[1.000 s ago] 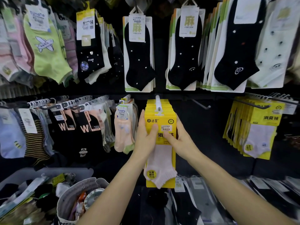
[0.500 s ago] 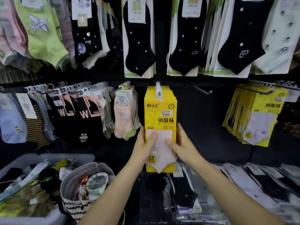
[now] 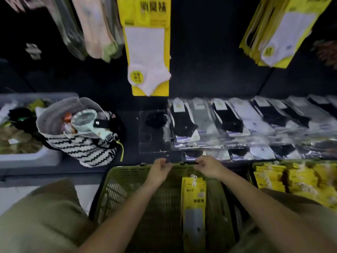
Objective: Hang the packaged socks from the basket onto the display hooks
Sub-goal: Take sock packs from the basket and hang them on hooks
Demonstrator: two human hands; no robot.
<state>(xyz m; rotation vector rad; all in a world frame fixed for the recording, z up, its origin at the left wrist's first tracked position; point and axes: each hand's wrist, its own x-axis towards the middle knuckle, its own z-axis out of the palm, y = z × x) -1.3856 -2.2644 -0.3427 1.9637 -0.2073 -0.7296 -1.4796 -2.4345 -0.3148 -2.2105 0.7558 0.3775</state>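
A green plastic basket point(image 3: 127, 181) sits low in the middle. Inside it lies one yellow sock pack point(image 3: 194, 198) with a white hanger tab at its top. My left hand point(image 3: 161, 168) and my right hand point(image 3: 207, 167) are at the basket's far rim, fingers curled on the ends of a dark handle bar point(image 3: 182, 162). Above, a yellow pack with a white sock point(image 3: 148, 52) hangs at the front of its row on the display. A second row of yellow packs point(image 3: 277, 37) hangs at the upper right.
A zigzag-striped bag point(image 3: 85, 148) stands left of the basket, beside a grey bin point(image 3: 31, 157) of loose items. Bagged black and white socks point(image 3: 237, 123) lie along the shelf behind the basket. More yellow packs point(image 3: 291, 179) are stacked at the right.
Both hands have let go of the hanging yellow pack and dropped to the basket's far rim. The view has tilted down from the display to the basket.
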